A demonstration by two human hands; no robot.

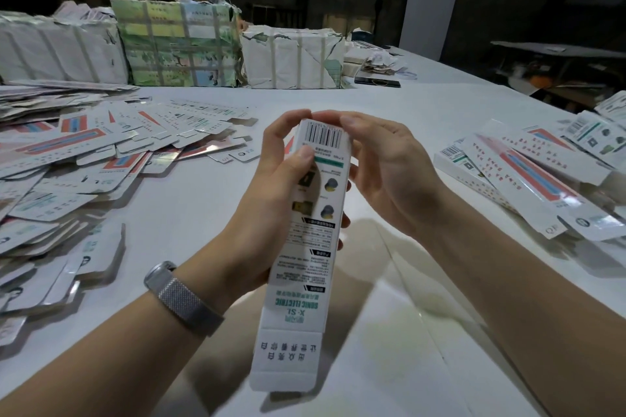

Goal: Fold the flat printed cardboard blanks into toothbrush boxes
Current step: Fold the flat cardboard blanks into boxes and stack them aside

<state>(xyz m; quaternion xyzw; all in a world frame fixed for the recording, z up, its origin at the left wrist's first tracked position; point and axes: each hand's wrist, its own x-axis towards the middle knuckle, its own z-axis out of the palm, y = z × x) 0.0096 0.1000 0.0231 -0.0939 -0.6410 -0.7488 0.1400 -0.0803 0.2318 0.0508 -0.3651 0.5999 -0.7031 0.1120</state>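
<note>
Box (306,247) upright between both hands' fingers (288,125), gripped.

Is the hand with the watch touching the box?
Touching. The head view shows the left hand wrapped around the box, thumb pressed on its printed face.

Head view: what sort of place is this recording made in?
Probably a packaging workshop. A heap of flat blanks covers the white table, folded boxes pile up opposite, and taped paper-wrapped bundles stand behind. Both hands hold one box.
</note>
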